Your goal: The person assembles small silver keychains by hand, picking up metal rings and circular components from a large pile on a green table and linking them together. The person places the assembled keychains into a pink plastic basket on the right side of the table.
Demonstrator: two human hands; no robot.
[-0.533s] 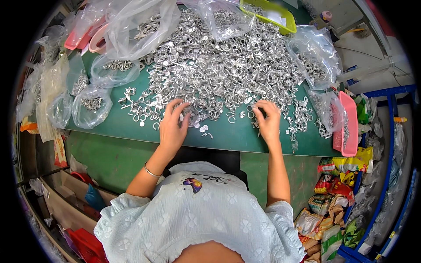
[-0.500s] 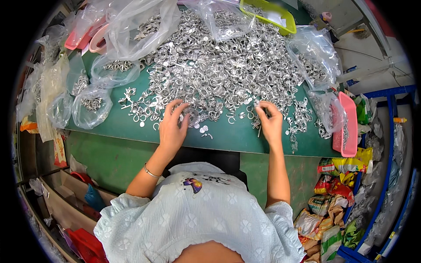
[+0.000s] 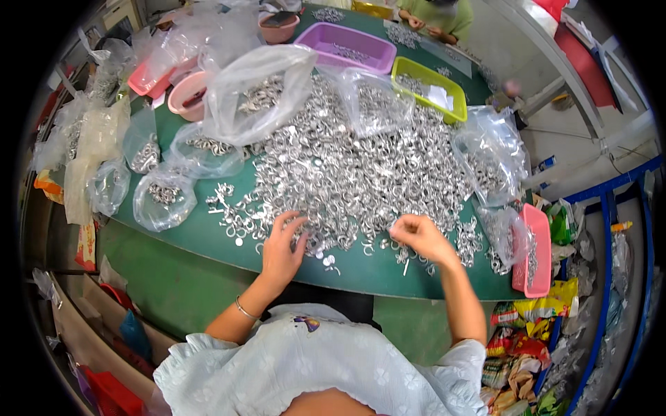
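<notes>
A wide heap of small silver metal pieces, many of them ring-shaped, covers the middle of the green table. My left hand is at the heap's near left edge, fingers bent and apart, holding nothing I can see. At the near right edge is my right hand, thumb and forefinger pinched together. A pale speck shows at those fingertips, too small to name. Between my hands, a few flat silver discs lie on the table near its front edge. More loose silver pieces are scattered left of my left hand.
Clear plastic bags holding metal pieces line the left; another bag lies right. A pink tray stands at the right edge. Green and purple trays sit behind the heap. A co-worker works at the far end.
The view has tilted up, bringing the purple tray and the co-worker into sight. My right hand has turned inward, its fingertips pointing left over the heap's edge. The left hand stays bent and apart.
</notes>
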